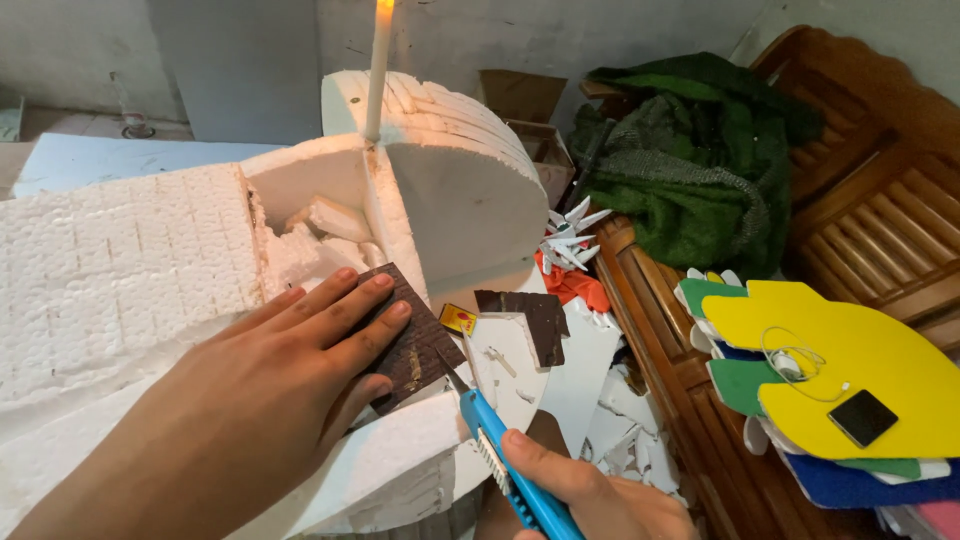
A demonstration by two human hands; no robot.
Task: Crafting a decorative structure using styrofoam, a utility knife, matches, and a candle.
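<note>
My left hand [290, 370] lies flat with fingers spread, pressing a dark brown textured sheet piece [418, 345] onto a white foam block [400, 450]. My right hand [590, 495] grips a blue utility knife [505, 465]; its blade tip touches the lower right edge of the brown piece. A second brown piece [535, 318] rests on a white foam cutout just to the right. A white candle [378, 65] with a lit flame stands upright in the large rounded foam form [460, 180] behind.
A textured foam slab [110, 270] fills the left. White foam scraps [620, 420] and a small yellow box [458, 319] lie right of the work. A wooden bench [880, 230] holds green fabric [690, 160] and stacked yellow, green and blue foam shapes [850, 370].
</note>
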